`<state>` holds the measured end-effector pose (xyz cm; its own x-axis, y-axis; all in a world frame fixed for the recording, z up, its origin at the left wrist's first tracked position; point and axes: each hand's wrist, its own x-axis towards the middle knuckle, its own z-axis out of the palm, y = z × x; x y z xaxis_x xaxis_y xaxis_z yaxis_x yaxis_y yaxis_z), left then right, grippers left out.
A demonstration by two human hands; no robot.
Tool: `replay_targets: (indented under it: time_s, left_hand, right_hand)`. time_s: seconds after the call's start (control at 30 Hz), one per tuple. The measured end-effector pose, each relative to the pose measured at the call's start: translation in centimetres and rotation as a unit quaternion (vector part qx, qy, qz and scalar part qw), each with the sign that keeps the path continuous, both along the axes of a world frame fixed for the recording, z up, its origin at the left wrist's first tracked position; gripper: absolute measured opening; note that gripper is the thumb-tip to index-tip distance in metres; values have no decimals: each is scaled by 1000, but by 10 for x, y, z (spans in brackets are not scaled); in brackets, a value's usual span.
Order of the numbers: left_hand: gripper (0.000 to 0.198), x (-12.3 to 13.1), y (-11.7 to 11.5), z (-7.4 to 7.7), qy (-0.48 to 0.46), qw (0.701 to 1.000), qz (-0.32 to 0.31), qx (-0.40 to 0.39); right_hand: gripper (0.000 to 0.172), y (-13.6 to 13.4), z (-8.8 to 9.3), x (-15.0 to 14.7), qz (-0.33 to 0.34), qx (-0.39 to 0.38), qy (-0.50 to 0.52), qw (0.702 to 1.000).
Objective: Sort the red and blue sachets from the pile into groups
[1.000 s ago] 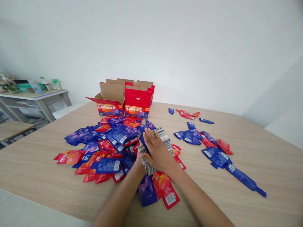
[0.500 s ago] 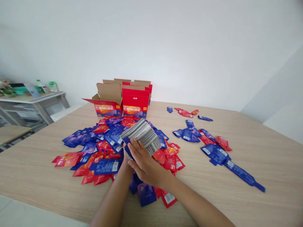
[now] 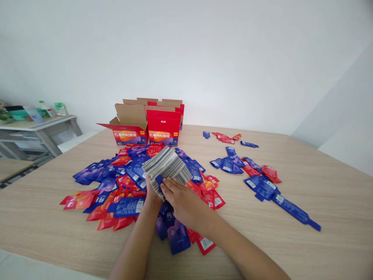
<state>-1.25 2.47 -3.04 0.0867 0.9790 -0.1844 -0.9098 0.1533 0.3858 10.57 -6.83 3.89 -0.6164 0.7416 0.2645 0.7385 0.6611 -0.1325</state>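
Note:
Above the near side of a heap of red and blue sachets [image 3: 131, 206], a folded cloth [image 3: 166, 165] striped in black, grey and white is held between both hands. My left hand [image 3: 153, 191] grips its near left edge from below, thumb at the side and most fingers hidden beneath. My right hand [image 3: 182, 198] lies across the top with its fingers curled on the cloth's near edge. A small blue piece [image 3: 159, 180], perhaps part of a sachet, shows just by the right fingertips; the rest of it is covered.
Several red open cartons [image 3: 163, 126] with raised brown flaps stand behind the heap. Blue and red sachets [image 3: 264, 186] lie scattered on the right of the wooden table [image 3: 320, 186]. A side desk [image 3: 37, 124] with bottles is at the far left.
My right fingers have drawn back towards the near edge, and less of the blue piece shows. More of my left hand is visible. The whole view has shifted slightly.

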Motion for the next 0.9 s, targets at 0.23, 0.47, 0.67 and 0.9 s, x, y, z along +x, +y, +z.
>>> replay_targets:
  time_s: [0.23, 0.47, 0.67, 0.9]
  left_hand:
    - [41, -7, -2, 32, 34, 994, 108, -12]
    - [49, -37, 14, 21, -29, 987, 153, 33]
    - [41, -40, 10, 6, -21, 995, 91, 45]
    - [40, 1, -11, 20, -14, 999, -42, -28]
  right_hand:
    - [56, 0, 25, 38, 16, -97, 63, 993]
    - [44, 46, -15, 37, -125, -6, 216, 968]
    - [41, 84, -67, 40, -181, 23, 257, 949]
    - [43, 112, -60, 100, -275, 14, 148, 950]
